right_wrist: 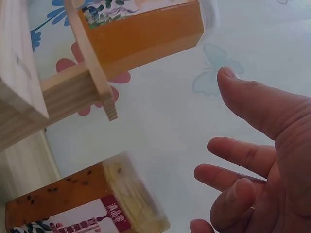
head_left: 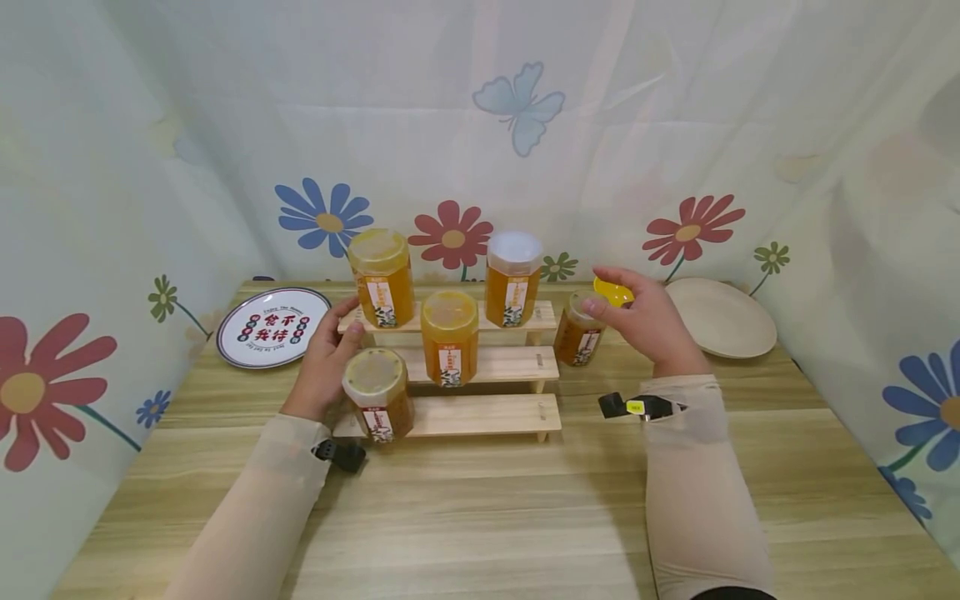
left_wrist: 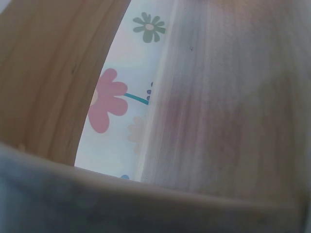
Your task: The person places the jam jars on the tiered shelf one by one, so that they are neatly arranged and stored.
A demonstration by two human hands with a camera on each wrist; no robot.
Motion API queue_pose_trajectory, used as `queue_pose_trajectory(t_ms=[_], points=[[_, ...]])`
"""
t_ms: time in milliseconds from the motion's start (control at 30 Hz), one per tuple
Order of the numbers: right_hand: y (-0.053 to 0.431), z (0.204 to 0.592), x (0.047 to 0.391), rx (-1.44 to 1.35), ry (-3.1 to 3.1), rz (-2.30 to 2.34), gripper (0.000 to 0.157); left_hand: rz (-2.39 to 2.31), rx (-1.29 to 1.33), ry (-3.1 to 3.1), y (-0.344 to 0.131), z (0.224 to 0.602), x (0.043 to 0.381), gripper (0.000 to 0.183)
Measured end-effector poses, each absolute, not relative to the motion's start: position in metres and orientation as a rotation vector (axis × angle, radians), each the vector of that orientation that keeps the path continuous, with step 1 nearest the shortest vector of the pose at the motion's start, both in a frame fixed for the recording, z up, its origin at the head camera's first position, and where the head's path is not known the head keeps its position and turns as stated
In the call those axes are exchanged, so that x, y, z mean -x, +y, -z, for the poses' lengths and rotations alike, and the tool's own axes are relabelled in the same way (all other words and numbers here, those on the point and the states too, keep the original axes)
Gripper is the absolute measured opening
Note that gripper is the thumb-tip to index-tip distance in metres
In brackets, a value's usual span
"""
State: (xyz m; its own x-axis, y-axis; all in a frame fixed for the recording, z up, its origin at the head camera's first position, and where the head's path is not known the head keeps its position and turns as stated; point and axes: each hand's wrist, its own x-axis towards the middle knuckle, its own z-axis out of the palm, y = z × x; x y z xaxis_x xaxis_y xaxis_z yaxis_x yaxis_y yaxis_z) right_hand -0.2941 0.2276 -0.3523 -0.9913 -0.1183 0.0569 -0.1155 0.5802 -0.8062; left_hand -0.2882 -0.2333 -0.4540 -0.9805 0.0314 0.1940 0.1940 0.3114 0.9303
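A three-tier wooden stand (head_left: 487, 417) carries several honey-coloured jars with labels. My left hand (head_left: 322, 367) grips the stand's left end, thumb in front, its other fingers partly hidden. Closest to it are a jar on the lowest tier (head_left: 378, 396) and a yellow-lidded jar on the top tier (head_left: 381, 279). Another jar (head_left: 450, 337) is on the middle tier, and a white-lidded jar (head_left: 513, 279) tops the right. My right hand (head_left: 645, 321) holds nothing, thumb and fingers spread beside a dark-specked jar (right_wrist: 63, 199) that stands on the table, right of the stand.
At the back left lies a white plate (head_left: 273, 327) with red and blue writing. A plain beige plate (head_left: 723, 317) lies at the back right. Something yellow (head_left: 613, 292) shows partly behind my right hand. Flower-printed cloth (head_left: 420, 150) encloses the wooden table (head_left: 480, 517).
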Motion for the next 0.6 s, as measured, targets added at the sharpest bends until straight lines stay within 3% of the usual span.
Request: queue_pose_trajectory(t_ms=[600], points=[[0.236, 0.379, 0.313, 0.092, 2.746, 1.467, 0.075, 1.737, 0.19, -2.445, -0.232, 0.452, 0.287, 0.056]])
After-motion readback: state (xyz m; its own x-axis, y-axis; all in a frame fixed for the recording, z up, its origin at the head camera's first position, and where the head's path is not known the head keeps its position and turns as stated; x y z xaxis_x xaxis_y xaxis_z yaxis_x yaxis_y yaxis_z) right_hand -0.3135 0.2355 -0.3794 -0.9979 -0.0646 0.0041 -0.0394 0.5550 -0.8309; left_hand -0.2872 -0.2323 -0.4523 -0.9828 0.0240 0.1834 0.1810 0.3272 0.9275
